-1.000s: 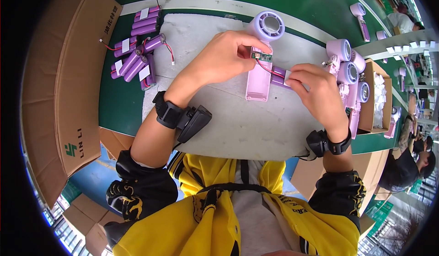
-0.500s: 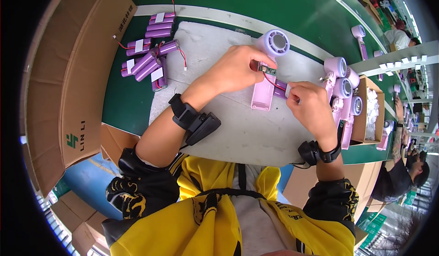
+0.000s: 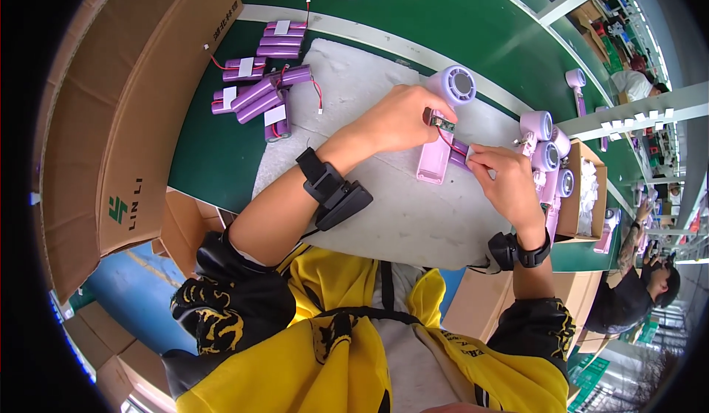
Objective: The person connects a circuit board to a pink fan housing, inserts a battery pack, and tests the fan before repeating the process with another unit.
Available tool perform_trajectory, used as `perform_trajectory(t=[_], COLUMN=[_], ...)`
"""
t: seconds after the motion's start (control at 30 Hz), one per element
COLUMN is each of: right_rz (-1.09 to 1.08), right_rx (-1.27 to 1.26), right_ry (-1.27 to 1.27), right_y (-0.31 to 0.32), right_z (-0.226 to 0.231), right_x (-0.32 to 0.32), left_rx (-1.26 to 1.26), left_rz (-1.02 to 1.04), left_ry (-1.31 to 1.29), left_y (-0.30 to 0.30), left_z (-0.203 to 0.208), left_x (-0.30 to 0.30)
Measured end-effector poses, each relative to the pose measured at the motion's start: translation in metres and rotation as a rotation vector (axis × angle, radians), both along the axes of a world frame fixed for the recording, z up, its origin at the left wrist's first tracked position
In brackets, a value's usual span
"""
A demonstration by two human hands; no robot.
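My left hand point(image 3: 402, 120) is closed around the neck of a lilac handheld fan point(image 3: 453, 86), whose round head points away from me. Its handle point(image 3: 432, 166) is open, a pink hollow shell. At my left fingertips shows a small green circuit board point(image 3: 444, 124), with red wire running down from it. Just right of the handle lies a purple battery pack point(image 3: 459, 155), tilted. The fingers of my right hand point(image 3: 507, 182) pinch its right end, where a bit of white shows; they cover the rest of that end.
Several purple battery packs point(image 3: 283, 42) with white labels and wired plugs lie at the left on a pale mat point(image 3: 354, 214). Lilac fans point(image 3: 537, 125) cluster at the right beside a cardboard box point(image 3: 600, 214) holding white pieces. A tall carton point(image 3: 148, 132) stands left. Other people work far right.
The whole view has shifted a little, so the bench's left side sits further right. Both hands keep their hold on the fan and the battery pack, with only slight movement.
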State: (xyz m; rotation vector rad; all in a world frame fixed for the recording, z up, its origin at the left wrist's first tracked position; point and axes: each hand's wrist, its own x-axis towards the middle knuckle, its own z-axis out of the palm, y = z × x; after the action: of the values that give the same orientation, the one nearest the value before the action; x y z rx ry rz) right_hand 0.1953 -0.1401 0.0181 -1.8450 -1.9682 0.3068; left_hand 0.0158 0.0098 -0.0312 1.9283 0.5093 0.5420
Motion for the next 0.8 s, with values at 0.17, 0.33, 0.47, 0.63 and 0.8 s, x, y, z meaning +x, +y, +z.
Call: perform_trajectory(t=[0.17, 0.33, 0.47, 0.63, 0.8], right_rz=[0.029, 0.052, 0.143, -0.046, -0.488], right_rx=[0.012, -0.096, -0.194, -0.201, 0.094], right_ry=[-0.275, -0.292, -0.115, 0.014, -0.088], right_y=[-0.002, 0.007, 0.012, 0.027, 0.032], right_z=[0.000, -0.002, 0.009, 0.026, 0.029], right_x=[-0.016, -0.010, 0.015, 0.082, 0.083], left_rx=[-0.005, -0.075, -0.082, -0.061, -0.008], left_rz=[0.019, 0.043, 0.064, 0.059, 0.048], left_ry=[-0.033, -0.011, -0.024, -0.034, -0.037], left_y=[-0.003, -0.002, -0.003, -0.003, 0.005], left_z=[0.002, 0.008, 0.002, 0.003, 0.003], left_x=[0.003, 0.001, 0.002, 0.002, -0.001])
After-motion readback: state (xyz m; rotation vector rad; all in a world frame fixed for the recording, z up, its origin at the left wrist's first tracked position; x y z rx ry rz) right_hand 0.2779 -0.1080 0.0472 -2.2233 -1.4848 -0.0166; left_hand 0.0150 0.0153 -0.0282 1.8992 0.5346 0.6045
